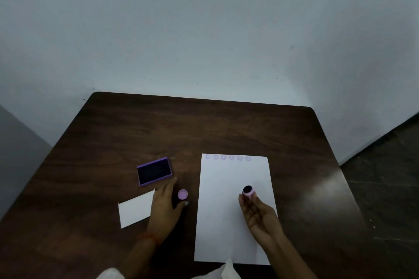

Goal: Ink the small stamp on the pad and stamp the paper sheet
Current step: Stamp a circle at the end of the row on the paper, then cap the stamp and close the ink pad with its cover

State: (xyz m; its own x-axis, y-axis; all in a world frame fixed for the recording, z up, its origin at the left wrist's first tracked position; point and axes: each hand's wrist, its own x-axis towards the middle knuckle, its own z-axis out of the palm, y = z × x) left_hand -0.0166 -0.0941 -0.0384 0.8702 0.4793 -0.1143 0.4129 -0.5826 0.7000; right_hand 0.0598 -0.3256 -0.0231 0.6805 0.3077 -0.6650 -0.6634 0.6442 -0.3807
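A small pink round stamp [248,192], dark face upturned, is pinched in the right hand [260,215] fingers over the white paper sheet [233,229] mid-bench, the left hand [166,208] lying open beside a pink cap [182,194]; it is best carried level to the open purple ink pad [154,171] and pressed squarely.

A dark wooden table [204,124] stands against a pale wall [204,29], beside dark flooring [390,176].
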